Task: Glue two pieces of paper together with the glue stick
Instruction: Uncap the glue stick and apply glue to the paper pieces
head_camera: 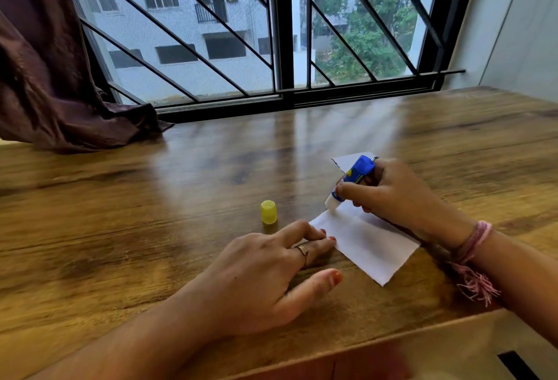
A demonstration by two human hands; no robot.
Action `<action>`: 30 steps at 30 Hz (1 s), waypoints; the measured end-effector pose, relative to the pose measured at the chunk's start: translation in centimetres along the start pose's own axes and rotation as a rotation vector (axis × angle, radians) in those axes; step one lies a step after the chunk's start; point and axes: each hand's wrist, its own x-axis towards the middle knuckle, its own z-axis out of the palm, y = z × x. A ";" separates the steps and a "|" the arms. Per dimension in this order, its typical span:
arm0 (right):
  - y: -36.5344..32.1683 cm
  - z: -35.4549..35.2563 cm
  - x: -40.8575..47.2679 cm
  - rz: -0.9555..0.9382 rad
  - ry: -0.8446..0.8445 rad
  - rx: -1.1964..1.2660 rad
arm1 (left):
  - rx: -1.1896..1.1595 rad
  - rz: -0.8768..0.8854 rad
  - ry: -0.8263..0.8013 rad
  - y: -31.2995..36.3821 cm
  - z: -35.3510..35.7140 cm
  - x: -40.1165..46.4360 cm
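A white piece of paper point(367, 243) lies on the wooden table point(181, 186) in front of me. My right hand point(389, 195) grips a blue glue stick point(354, 175), tilted, with its white tip touching the paper's far left corner. My left hand point(265, 274) lies flat, its straight fingertips pressing the paper's left edge. A second white paper point(344, 160) shows behind the glue stick, mostly hidden by my right hand. The yellow cap point(268, 212) stands on the table left of the paper.
A dark curtain point(54, 77) drapes onto the table at the far left. A barred window point(271, 32) runs along the table's far edge. The table's near edge point(392, 334) runs just below my forearms.
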 end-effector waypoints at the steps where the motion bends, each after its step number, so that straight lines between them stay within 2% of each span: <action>1: 0.0 0.1 -0.1 -0.007 -0.015 0.007 | 0.003 -0.001 -0.004 0.0 0.0 0.0; 8: 0.2 -0.3 0.3 0.004 0.017 -0.017 | 0.005 -0.003 -0.004 0.0 0.0 -0.1; 14: -0.2 0.0 -0.2 -0.026 -0.047 -0.017 | 0.008 -0.002 -0.010 0.0 0.0 0.0; 19: 0.0 -0.5 0.2 -0.032 0.038 -0.109 | 0.005 -0.001 -0.009 -0.1 0.0 0.0; 25: -0.1 0.0 -0.2 -0.046 -0.040 -0.058 | 0.009 -0.005 -0.002 -0.1 0.1 0.0; 30: 0.3 -0.7 0.5 -0.062 0.036 -0.123 | -0.012 0.000 -0.007 -0.2 0.1 0.0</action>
